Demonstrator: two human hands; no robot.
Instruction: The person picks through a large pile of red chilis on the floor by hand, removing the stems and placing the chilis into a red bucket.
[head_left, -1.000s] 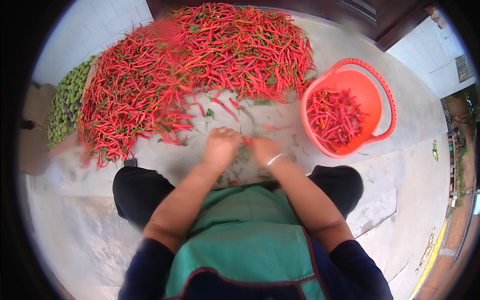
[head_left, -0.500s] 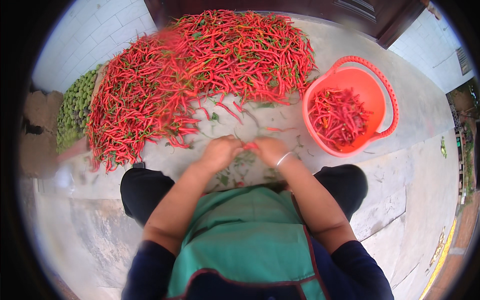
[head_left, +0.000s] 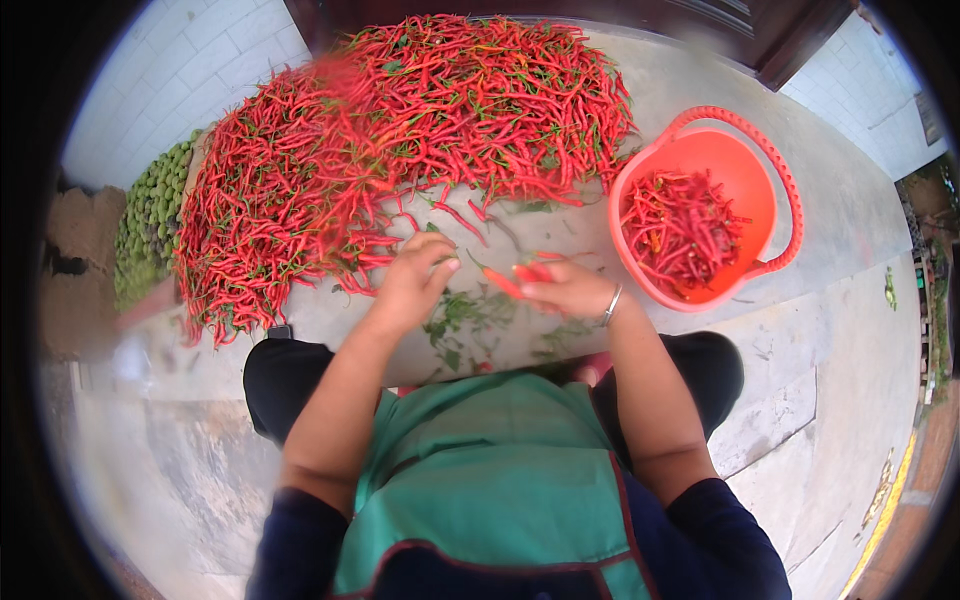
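My right hand [head_left: 575, 290], with a pale bracelet at the wrist, is closed around a few red chili peppers [head_left: 500, 283]. One of them points left, its green stem toward my other hand. My left hand [head_left: 412, 283] is a short way off to the left, its thumb and forefinger curled together in a pinch. Whatever is between those fingertips is too small to make out. Beyond both hands a large heap of red chili peppers [head_left: 480, 110] with green stems is spread over the floor. On the right, a red bucket [head_left: 755, 200] contains more chili peppers [head_left: 680, 235].
Green leaves and stems [head_left: 465, 325] litter the concrete floor [head_left: 760, 350] below my hands. A pile of round green produce [head_left: 155, 210] lies at the far left beside a brown sack [head_left: 85, 240]. The bucket's handle [head_left: 790, 200] arches on its right side. A dark door [head_left: 690, 35] stands behind the heap.
My hands, close together before, have drawn apart: the left to the left and up, the right slightly right. The peppers in my right hand now show plainly.
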